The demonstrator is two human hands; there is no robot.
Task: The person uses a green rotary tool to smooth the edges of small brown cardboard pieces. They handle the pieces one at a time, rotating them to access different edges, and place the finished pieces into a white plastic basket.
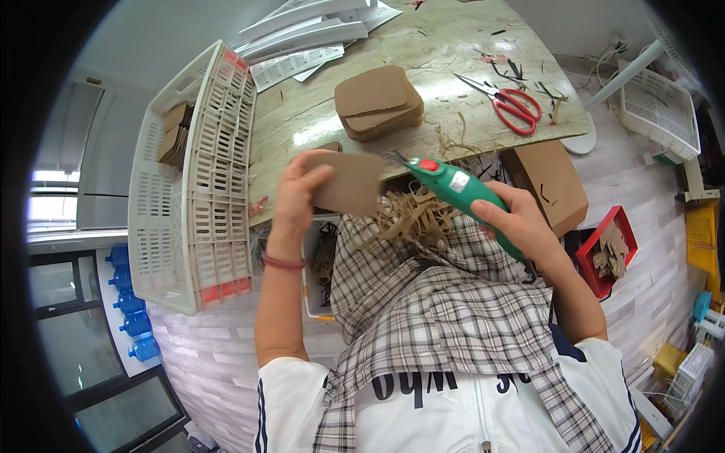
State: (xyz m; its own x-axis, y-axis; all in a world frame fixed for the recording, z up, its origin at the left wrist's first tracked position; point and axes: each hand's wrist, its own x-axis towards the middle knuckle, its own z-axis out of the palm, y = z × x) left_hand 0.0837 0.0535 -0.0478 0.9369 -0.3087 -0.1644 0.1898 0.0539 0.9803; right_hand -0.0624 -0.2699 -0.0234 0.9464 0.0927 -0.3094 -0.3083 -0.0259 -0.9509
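My left hand (298, 192) grips a flat brown panel (351, 183) with rounded corners, thumb on top. The panel, slightly blurred, is held near the table's front edge. My right hand (516, 219) is wrapped round a green electric cutter (462, 190) with a red button. Its narrow metal tip points at the panel, with a small gap between them. Curly brown trimmings (415, 217) lie on my plaid apron (445, 317) below both hands. A stack of similar brown panels (377, 102) sits on the table just beyond. Part of another panel shows behind the held one.
Red-handled scissors (516, 112) lie on the table (438, 38) at the right, among dark scraps. White papers (302, 34) are at the back left. A white plastic crate (226, 174) with brown pieces stands left. A cardboard box (547, 181) and red tray (634, 234) are right.
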